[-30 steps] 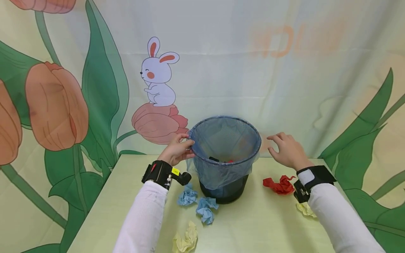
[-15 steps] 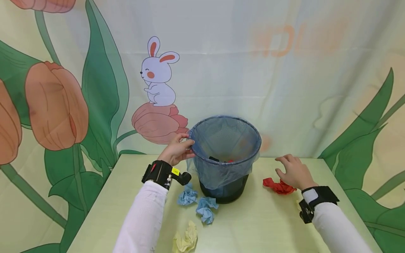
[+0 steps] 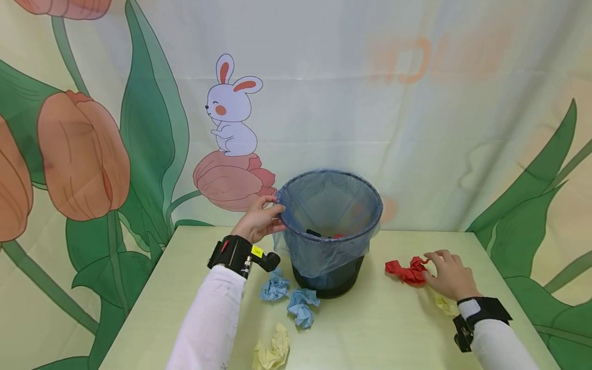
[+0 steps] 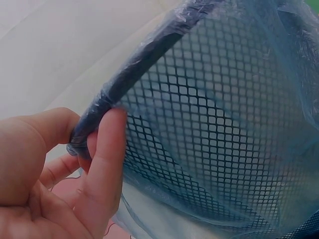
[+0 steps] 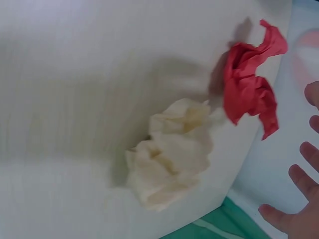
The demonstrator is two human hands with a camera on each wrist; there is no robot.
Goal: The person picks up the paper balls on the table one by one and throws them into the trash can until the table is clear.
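My left hand (image 3: pixel 259 220) pinches the rim of a mesh wastebasket (image 3: pixel 326 285) lined with a blue plastic bag (image 3: pixel 319 254); in the left wrist view thumb and fingers grip the lined rim (image 4: pixel 132 69). To the right, my right hand (image 3: pixel 450 275) hovers with spread, slightly bent fingers and holds nothing. Just left of it lies a red crumpled paper (image 3: pixel 409 271). A pale yellow crumpled paper (image 3: pixel 445 304) lies partly hidden beneath the hand. Both papers, the red one (image 5: pixel 249 82) and the yellow one (image 5: pixel 172 154), show fully in the right wrist view.
Two blue crumpled papers (image 3: pixel 302 308) lie at the wastebasket's front left. Another yellow crumpled paper (image 3: pixel 272 348) is near the table's front. Small dark and red bits show inside the basket. A printed curtain (image 3: pixel 324 103) hangs behind the table (image 3: pixel 361 334).
My right hand has come down from beside the basket's rim and moved right and nearer, over the red and yellow papers. The left hand keeps its grip on the rim.
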